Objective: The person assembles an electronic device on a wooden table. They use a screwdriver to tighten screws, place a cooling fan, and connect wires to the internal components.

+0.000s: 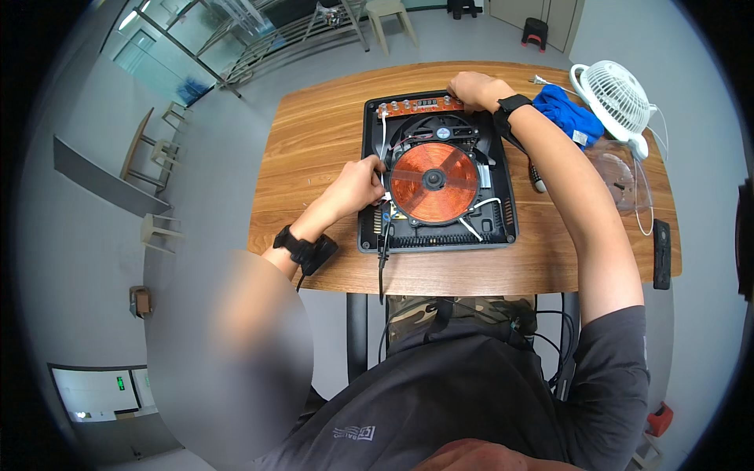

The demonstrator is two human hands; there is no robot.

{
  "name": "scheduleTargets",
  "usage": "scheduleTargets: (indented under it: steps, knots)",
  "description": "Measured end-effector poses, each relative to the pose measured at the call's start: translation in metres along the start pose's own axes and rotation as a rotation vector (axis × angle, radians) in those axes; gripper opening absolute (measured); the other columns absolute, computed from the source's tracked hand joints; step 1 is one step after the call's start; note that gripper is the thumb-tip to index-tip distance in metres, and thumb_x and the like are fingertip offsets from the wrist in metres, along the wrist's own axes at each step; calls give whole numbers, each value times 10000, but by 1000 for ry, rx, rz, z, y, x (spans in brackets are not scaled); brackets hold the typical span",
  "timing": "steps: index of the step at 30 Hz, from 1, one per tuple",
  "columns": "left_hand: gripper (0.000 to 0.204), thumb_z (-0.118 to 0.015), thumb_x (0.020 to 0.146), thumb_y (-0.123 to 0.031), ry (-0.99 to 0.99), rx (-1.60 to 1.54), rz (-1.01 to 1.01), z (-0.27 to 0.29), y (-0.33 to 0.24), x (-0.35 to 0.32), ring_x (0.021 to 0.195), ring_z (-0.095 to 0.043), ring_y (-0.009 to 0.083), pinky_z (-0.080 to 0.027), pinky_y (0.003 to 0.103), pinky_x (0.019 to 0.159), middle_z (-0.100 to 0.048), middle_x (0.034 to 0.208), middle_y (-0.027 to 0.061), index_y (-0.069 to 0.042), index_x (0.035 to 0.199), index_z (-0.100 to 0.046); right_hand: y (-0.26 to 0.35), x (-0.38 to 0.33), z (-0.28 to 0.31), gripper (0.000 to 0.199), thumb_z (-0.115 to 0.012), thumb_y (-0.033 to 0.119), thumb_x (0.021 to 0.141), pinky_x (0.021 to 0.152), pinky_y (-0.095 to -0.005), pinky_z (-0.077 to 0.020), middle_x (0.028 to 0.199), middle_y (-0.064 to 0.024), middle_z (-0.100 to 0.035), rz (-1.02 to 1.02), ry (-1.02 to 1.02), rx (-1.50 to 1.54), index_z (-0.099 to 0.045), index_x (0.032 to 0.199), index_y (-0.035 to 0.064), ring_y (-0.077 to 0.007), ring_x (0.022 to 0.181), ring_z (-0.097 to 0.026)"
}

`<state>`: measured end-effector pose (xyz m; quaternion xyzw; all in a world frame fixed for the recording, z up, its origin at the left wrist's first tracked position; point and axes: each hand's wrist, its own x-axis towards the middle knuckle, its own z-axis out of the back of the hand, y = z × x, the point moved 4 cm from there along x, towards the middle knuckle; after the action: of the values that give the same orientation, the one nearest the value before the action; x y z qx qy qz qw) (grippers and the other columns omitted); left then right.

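Observation:
An induction cooker with its top off lies on the wooden table, its black housing (509, 180) exposing the insides. In its middle sits a round copper coil (424, 202) with a dark centre. Across the far end runs an orange-brown control board (406, 107) with several buttons and a small display. My left hand (361, 185) is closed at the coil's left edge, its fingertips by a white cable (383, 135) that leads up to the board. My right hand (474, 90) is closed over the board's right end; whatever its fingers hold is hidden.
On the table's right are a white fan (616, 98), a blue cloth (559, 112), a clear plastic dish (618, 179) and a black bar-shaped object (662, 253). A dark screwdriver-like handle (537, 177) lies beside the housing. A black power cord (382, 263) hangs over the near edge.

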<state>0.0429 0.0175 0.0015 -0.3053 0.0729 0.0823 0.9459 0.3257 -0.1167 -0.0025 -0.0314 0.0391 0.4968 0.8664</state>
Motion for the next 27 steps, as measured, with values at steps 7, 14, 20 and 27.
scheduleTargets:
  steps: [7,14,20,27]
  knots:
    - [158,-716,834,1,-36,-109,-154,-1,3,-26,790,-720,207,-579,323,755,-720,825,135,41,969,-645,4,-1,4,349,-785,47,721,897,-426,-565,1109,-193,-719,18,44,-16,-728,1065,48,-368,1069,-681]
    - [125,-701,860,14,-110,-194,-191,-4,7,-30,790,-716,204,-575,330,751,-725,832,133,50,975,-666,8,-2,8,314,-751,37,751,892,-448,-562,1108,-188,-714,71,32,-44,-712,1062,42,-378,1074,-668]
    - [127,-751,815,-20,-115,-144,-215,0,11,-27,782,-739,227,-571,329,717,-732,802,144,23,920,-694,6,-2,9,368,-812,74,706,868,-435,-539,1032,-198,-709,126,42,-40,-687,1048,21,-388,1018,-659]
    - [130,-785,798,-55,-94,-72,-206,-3,19,-18,743,-729,215,-565,327,707,-731,786,145,25,881,-724,2,1,5,348,-804,88,696,829,-434,-529,964,-206,-698,185,30,-23,-675,1009,7,-393,955,-651]
